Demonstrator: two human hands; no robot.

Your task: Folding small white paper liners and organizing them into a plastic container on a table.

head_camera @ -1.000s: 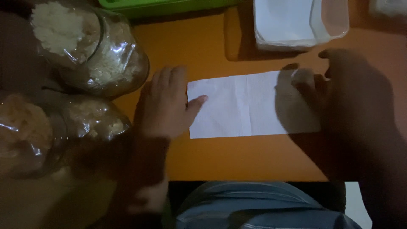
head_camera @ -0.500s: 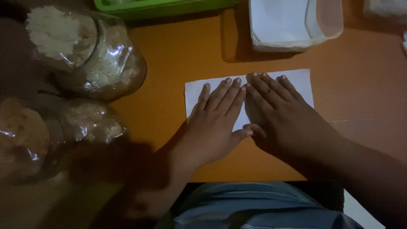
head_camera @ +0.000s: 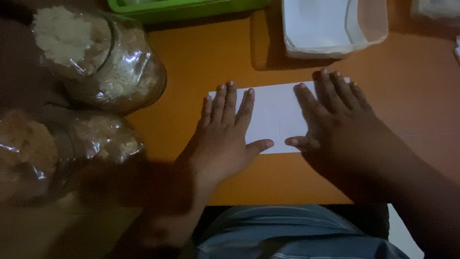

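A white sheet of paper [head_camera: 275, 112], folded to a long rectangle, lies flat on the orange table [head_camera: 211, 72]. My left hand [head_camera: 225, 139] presses palm-down on its left end, fingers spread and pointing away from me. My right hand [head_camera: 338, 124] lies flat on its right end, fingers spread too. The two thumbs point at each other near the paper's front edge, a small gap between them. Both hands hold nothing; they only rest on the sheet.
Two clear jars [head_camera: 103, 60] [head_camera: 57, 148] with pale crumbly contents stand at the left. A green tray [head_camera: 187, 9] lies at the back edge. A clear plastic box [head_camera: 335, 26] with white sheets stands at the back right. My lap in grey cloth [head_camera: 287, 235] shows below the table's edge.
One second ago my hands held the paper's two ends; then both came together at its middle. Now they have slid apart toward the ends, flat on the sheet.
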